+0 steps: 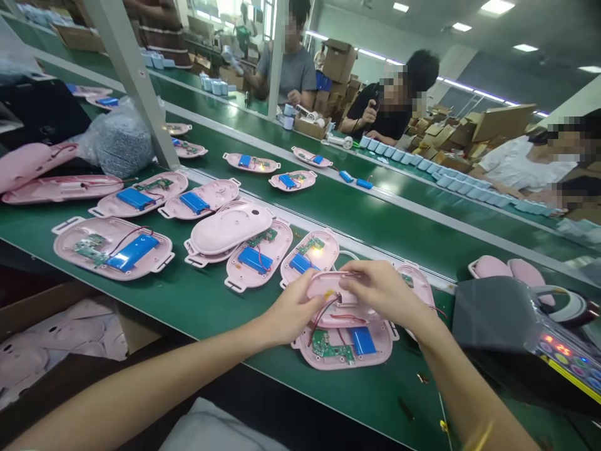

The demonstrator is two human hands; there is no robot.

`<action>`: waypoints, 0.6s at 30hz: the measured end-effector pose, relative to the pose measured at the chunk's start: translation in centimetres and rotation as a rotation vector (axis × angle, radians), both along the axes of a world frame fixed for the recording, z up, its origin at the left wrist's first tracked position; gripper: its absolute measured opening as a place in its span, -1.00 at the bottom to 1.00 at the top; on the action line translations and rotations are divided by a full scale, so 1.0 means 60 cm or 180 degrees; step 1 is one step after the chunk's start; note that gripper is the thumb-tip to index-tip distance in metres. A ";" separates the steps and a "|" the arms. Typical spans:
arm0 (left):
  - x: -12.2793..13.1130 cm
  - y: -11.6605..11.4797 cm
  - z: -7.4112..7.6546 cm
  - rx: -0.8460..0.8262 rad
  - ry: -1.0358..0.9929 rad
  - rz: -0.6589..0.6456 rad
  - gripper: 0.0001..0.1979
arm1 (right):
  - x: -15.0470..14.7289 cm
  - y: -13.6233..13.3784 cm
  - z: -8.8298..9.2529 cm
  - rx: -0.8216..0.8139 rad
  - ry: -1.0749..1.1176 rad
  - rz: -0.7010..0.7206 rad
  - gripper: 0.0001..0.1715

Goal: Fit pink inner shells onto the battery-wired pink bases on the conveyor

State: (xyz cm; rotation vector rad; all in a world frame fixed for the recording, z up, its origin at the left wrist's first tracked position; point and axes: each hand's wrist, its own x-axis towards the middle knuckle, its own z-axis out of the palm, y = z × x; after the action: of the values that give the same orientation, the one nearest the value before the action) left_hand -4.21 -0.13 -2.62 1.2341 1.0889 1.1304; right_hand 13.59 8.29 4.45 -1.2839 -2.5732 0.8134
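Pink shell half (350, 311) is sitting just right of centre in the frame, inner face showing, tilted over a second pink tray (382, 351) that is lying on the green bench (375, 401). Left hand (300, 307) is gripping the shell's left end, thumb pressing on the inner face, other fingers mostly hidden behind. Right hand (382, 288) is clamping the upper right edge, thumb and forefinger closing over the rim near a small dark connector (339, 297); can't tell whether the tips are pinching anything besides shell. Red and black wires (317, 317) are curving down the left side toward the tray's green circuit board (326, 344); far ends aren't reading clearly. Handling, my judgement: left is doing the steadying, so it should be holding by the rim and keeping its thumb off the leads. Right should be bearing on plastic, not tugging wire. Main risk is a lead snagging or getting trapped between the two rims, so the loops should be staying inboard and the shell should be riding off the blue battery (363, 340). Loose scraps (422, 378) are lying right of the tray, lower right of frame; worth keeping out.
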 end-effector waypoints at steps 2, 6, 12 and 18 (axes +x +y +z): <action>0.001 0.003 -0.004 0.0016 -0.0274 0.0049 -0.69 | -0.003 -0.008 0.000 0.0080 0.0132 0.0029 -0.80; -0.002 0.000 -0.003 0.0148 -0.0076 0.0065 -0.67 | -0.001 -0.025 0.000 0.0186 0.0342 0.0033 -0.80; 0.004 -0.007 0.001 0.0228 0.0449 0.0122 -0.72 | 0.009 -0.044 -0.004 0.0608 0.0465 0.0062 -0.81; -0.037 -0.019 0.027 0.0717 0.1278 -0.0710 -0.71 | 0.026 -0.130 -0.046 0.3020 0.1085 0.0512 -0.74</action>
State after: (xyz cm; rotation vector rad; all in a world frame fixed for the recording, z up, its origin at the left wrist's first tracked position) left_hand -6.45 -1.28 -1.00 1.7684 1.1008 0.8709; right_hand 15.16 0.47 1.67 -0.5836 -2.2793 -0.1972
